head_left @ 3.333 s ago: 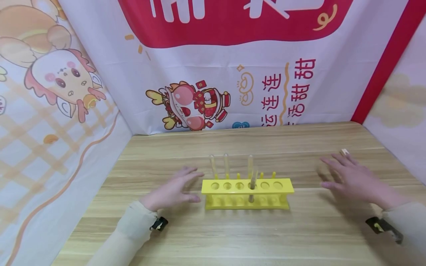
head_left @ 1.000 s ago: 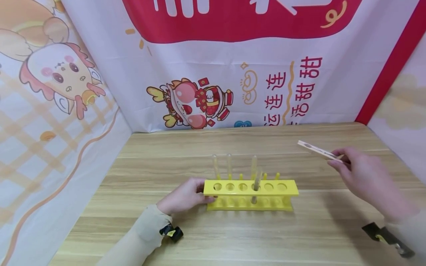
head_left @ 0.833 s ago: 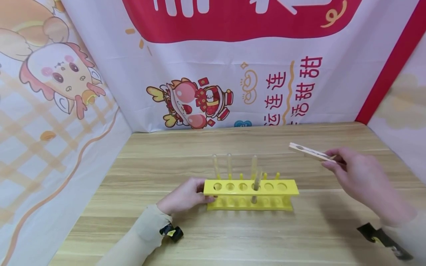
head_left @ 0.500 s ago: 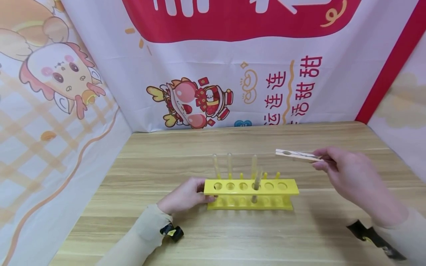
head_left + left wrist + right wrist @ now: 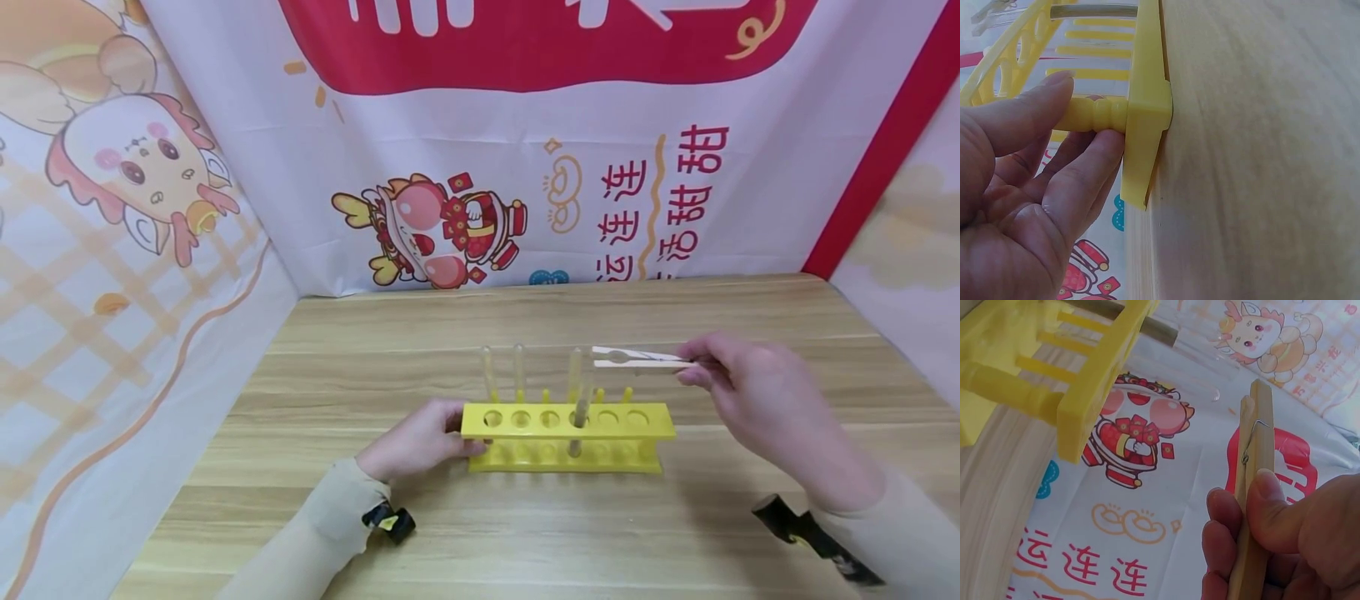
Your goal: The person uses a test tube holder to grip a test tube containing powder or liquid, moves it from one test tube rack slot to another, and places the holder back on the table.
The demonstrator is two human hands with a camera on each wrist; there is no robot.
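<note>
A yellow test tube rack (image 5: 517, 427) stands on the table. My left hand (image 5: 412, 442) grips its left end post (image 5: 1105, 114), with thumb and fingers around it. One test tube (image 5: 582, 408) with dark contents low inside stands in a hole right of the middle. My right hand (image 5: 761, 408) pinches the rear of a wooden test tube clamp (image 5: 1262, 444), held level above the rack. The clamp's front ends are right beside that tube's upper part in the head view; in the right wrist view a gap shows between them. Three clear tubes sit upside down on the back pegs.
Pegs (image 5: 627, 393) stick up behind the rack's right half. A printed cloth (image 5: 450, 125) hangs along the back of the wooden table (image 5: 570, 533), and further cloth (image 5: 135, 275) covers the left side.
My left hand has moved in and taken hold of the rack's post. My right hand has picked up the clamp at the far right and brought it left to the standing tube.
</note>
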